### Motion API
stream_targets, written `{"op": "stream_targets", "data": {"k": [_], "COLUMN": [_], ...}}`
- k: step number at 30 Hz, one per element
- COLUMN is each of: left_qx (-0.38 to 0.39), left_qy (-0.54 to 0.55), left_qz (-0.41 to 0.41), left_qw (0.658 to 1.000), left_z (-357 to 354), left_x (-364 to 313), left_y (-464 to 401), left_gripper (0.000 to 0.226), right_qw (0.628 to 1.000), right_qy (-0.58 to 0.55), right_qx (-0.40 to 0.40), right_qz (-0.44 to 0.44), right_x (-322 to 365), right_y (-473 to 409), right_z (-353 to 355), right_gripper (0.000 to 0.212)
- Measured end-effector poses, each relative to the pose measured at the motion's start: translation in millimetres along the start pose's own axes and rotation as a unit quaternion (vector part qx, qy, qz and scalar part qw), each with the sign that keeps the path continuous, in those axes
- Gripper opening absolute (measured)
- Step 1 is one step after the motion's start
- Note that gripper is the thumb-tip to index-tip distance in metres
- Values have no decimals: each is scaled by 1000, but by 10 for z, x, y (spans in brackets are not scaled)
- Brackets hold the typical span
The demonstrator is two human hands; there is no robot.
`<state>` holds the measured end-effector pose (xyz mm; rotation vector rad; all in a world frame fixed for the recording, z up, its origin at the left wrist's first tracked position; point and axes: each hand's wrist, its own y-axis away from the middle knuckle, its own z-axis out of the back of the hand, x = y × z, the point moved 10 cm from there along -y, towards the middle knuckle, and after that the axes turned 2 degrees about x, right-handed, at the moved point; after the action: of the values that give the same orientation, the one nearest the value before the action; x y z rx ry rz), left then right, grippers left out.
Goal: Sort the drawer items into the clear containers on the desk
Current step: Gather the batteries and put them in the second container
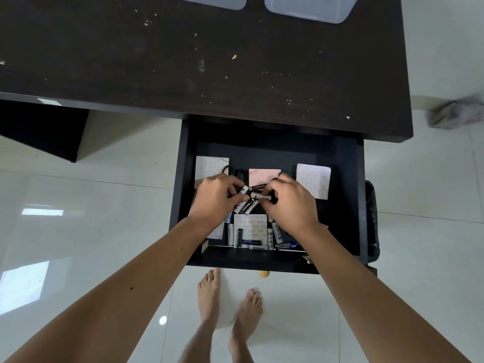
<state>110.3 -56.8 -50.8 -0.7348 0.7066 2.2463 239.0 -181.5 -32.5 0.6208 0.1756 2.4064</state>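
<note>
- Both grips are busy in the drawer (351,195): the left hand (214,197) curls its fingers round a small bunch of batteries (247,205), and the right hand (290,199) pinches a white one (259,196) lying crosswise between the two hands.
- Handling, as a guess: batteries are stiff, smooth little cylinders, light singly but weightier in a bunch, and they roll; taking them across the middle of the barrel, several side by side in a closed palm, looks safest.
- Just under and nearer the person than the grips, more loose batteries (237,235) lie round a patterned card (251,227) at the drawer's front edge, with a blue pen (286,246) beside them.
- Just beyond the grips sit black scissors (237,172), partly hidden by the left hand, and a pink pad (264,176).
- Further out to either side lie two pale patterned cards, one beyond the left hand (210,166), one beside the right (313,180). These are thin and flat, so probably best lifted by an edge.
- Well beyond the grips, at the far edge of the desk (183,61), stand two clear containers, left (212,1) and right (309,9); only their near ends show, and nothing can be made out inside.
</note>
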Motion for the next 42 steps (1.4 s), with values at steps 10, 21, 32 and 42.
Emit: {"op": "stream_targets", "data": {"k": [10,21,32,42], "left_qx": [46,77,106,169], "left_qy": [-79,69,31,-91], "left_qz": [-33,4,-51,-68], "left_qw": [995,995,993,979], "left_z": [-104,-26,11,-211], "left_x": [-121,-8,-130,-69], "left_y": [5,50,123,167], "left_gripper": [41,21,13,31], "right_qw": [995,969,985,986], "right_qy": [-81,-204,-43,-1], "right_qx": [39,106,125,115], "right_qz": [44,94,115,121], "right_x": [-84,-57,63,184], "right_y": [15,-14,17,15], "right_z": [-24,12,-64,-91], "right_gripper": [13,22,22,16]}}
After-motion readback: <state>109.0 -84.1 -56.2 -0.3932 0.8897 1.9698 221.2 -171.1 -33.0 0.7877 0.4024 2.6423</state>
